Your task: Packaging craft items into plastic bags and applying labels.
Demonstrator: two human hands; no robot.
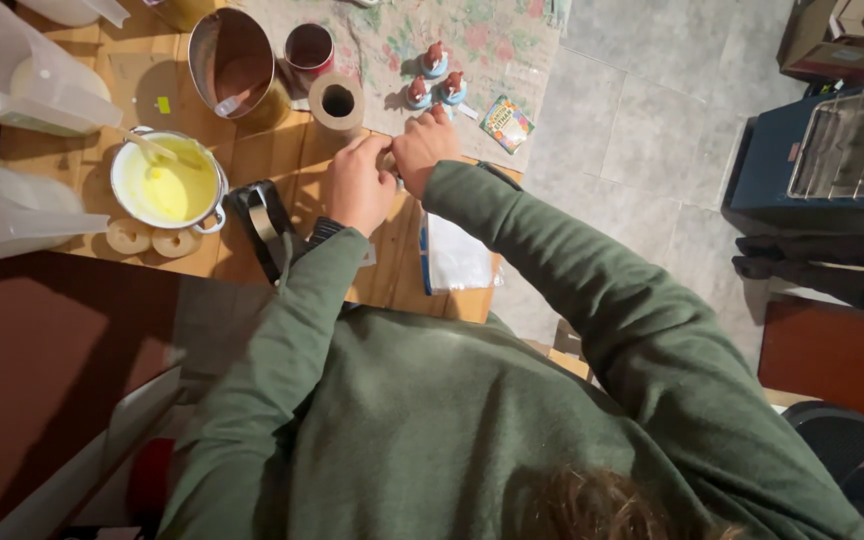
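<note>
A white enamel pot (167,185) sits on the wooden table (252,160) holding a pale yellow liquid, with a spoon leaning in it. Just below the pot lie two pale ring-shaped pieces (152,239). Farther up stands a tilted metal bowl (232,62) smeared brown inside, and beside it a small red cup (309,47) with a dark inside. A roll of brown tape (337,101) lies flat near the cup. Clear plastic jugs (22,70) stand at the table's left edge.

On the flowered cloth (472,40) stand three small figures (434,76) with brown tops on pale blue bases, close together. A small colourful square packet (506,123) lies just to their right, at the cloth's edge. A clear plastic bag (455,258) rests on the table under the right forearm.

The person, in a green sweater, has both hands together just below the figures. The left hand (357,185) is clenched; the right hand (424,148) is curled with fingertips pinched toward the left. Whatever they pinch between them is too small to tell. The right hand's knuckles nearly touch the nearest figure.
</note>
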